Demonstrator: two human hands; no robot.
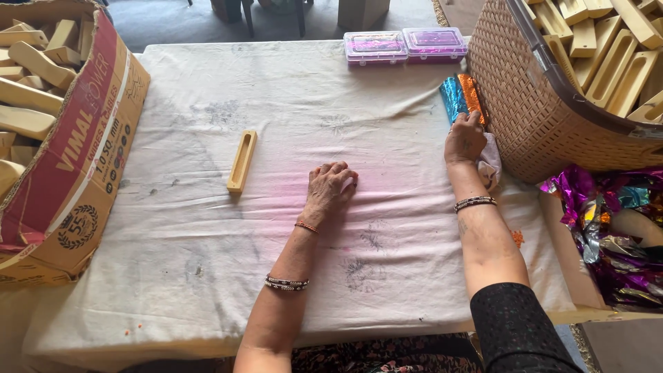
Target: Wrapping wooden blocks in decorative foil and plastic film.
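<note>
We see our left hand [330, 188] lying flat, palm down, on the stained white cloth covering the tabletop [207, 262]. To its left, apart from it, lies a long pale wooden block with a slot [242, 161]. Our right hand [464, 138] rests on shiny blue and orange foil sheets [461, 93], with a bit of white cloth [490, 166] beneath the wrist, just beside a brown woven plastic basket [532, 110] filled with similar blocks. Two purple-lidded clear plastic boxes [406, 45] sit at the far edge.
</note>
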